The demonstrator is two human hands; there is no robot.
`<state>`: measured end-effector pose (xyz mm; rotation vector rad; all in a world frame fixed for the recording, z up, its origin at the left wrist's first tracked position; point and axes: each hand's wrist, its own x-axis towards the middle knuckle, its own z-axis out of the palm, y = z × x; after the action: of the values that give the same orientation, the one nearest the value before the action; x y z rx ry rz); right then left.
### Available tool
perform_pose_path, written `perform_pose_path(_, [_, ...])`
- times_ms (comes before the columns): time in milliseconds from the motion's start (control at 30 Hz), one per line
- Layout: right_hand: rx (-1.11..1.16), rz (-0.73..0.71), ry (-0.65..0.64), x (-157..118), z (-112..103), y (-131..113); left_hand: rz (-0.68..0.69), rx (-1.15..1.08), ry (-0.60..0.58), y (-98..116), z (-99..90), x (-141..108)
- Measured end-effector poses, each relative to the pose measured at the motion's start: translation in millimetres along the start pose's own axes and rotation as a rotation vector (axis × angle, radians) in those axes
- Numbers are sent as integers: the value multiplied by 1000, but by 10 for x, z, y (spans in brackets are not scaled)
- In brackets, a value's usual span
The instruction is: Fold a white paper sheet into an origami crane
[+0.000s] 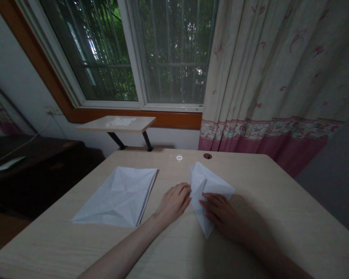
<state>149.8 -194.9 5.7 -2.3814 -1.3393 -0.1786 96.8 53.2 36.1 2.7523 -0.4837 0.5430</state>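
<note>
A folded white paper (pixel 213 182) lies on the wooden desk, pointed at its top, right and bottom corners. At its left edge is my left hand (pixel 174 201), fingers bent close together with the tips touching the paper; whether they pinch the edge is too small to tell. My right hand (pixel 221 213) rests flat on the lower right part of the paper, its fingers spread a little. A narrow folded flap stands out between the two hands. To the left lies a stack of creased white paper sheets (pixel 125 195), touched by neither hand.
A small raised shelf (pixel 97 123) at the desk's back left bears a crumpled white paper (pixel 123 121). The desk (pixel 279 217) has a round hole (pixel 207 156) near its back edge. Behind are a window and a curtain (pixel 250 77); a dark cabinet (pixel 46 155) stands left.
</note>
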Motion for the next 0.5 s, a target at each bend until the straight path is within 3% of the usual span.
perform_pose_path(500, [-92, -35, -10, 16, 21, 13, -40, 94, -26, -30, 40, 4])
